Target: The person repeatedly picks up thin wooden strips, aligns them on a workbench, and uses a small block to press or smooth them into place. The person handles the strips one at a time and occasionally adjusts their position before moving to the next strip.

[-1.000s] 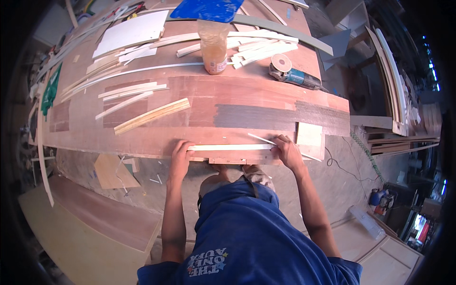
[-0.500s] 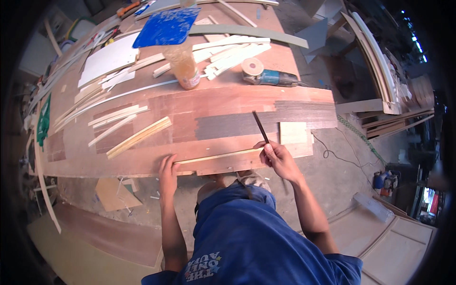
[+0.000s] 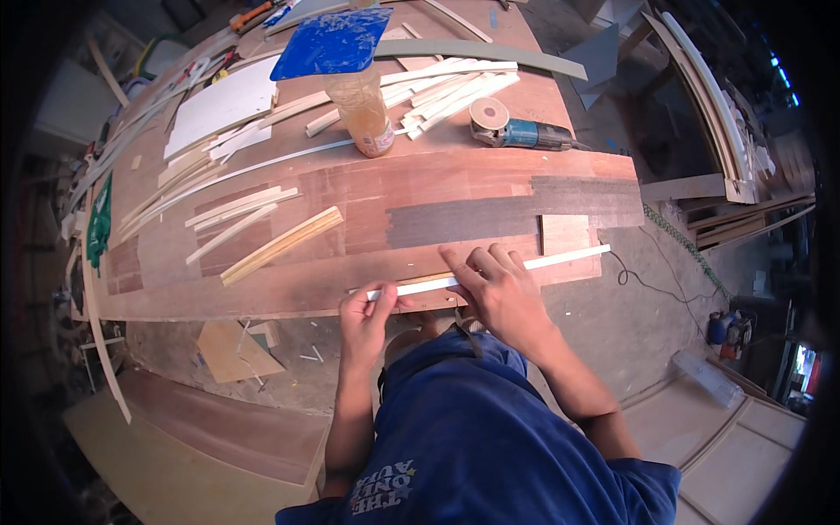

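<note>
A thin white strip [image 3: 564, 257] slants across the table's near edge, its right end reaching past a small square of pale wood [image 3: 567, 236]. Its left end is pinched between thumb and fingers of my left hand [image 3: 363, 324]. My right hand [image 3: 506, 293] grips the strip around its middle, with the index finger bent over it and the thumb mostly hidden. Just behind the white strip, a yellowish wood strip [image 3: 427, 279] shows in part along the table edge. Dark grey-brown strips [image 3: 464, 220] lie side by side on the reddish board beyond my hands.
An angle grinder [image 3: 516, 133] lies at the back right. Left of it stands a plastic bottle [image 3: 363, 118] of cloudy liquid beneath a blue sheet [image 3: 332, 42]. Loose wood strips [image 3: 284, 245] lie left of my hands, with more piled behind. A cord [image 3: 647, 293] trails at the right.
The dark strip held upright in my right hand is no longer seen; a white strip now lies slanted across both hands. My left hand has moved right and pinches its end. The view has shifted slightly.
</note>
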Available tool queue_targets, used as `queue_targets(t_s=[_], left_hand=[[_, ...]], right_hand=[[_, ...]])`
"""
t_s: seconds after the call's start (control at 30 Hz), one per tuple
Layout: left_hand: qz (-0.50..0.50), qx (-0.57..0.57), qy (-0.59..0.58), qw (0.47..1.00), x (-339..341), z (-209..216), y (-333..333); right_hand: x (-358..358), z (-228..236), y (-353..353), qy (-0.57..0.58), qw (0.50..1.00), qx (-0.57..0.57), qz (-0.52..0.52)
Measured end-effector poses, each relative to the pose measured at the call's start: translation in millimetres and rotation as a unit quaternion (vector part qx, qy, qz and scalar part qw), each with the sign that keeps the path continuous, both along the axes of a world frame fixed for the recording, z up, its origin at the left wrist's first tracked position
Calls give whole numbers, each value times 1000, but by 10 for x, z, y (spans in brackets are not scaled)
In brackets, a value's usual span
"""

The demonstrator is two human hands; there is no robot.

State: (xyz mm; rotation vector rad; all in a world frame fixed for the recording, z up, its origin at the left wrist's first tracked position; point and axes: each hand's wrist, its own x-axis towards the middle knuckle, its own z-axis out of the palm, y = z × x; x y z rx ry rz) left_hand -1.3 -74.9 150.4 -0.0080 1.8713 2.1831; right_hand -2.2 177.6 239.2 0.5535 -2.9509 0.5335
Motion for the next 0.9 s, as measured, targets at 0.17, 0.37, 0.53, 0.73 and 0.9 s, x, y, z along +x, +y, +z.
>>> queue_targets(t_s=[0.17, 0.37, 0.53, 0.73, 0.9], left_hand=[[131, 42, -46, 989, -59, 80, -407], [223, 48, -46, 973, -32, -6, -984], [222, 50, -39, 973, -9, -65, -1167], [210, 46, -46, 976, -33, -90, -1154], [205, 70, -40, 976, -60, -89, -1152]], right_hand=[[-66, 25, 251, -77, 994, -75, 2], [-96, 66, 710, -107, 990, -62, -63], [-82, 99, 828, -130, 982, -102, -96], [-126, 154, 800, -121, 976, -142, -109], [-188, 213, 831, -88, 978, -150, -115]])
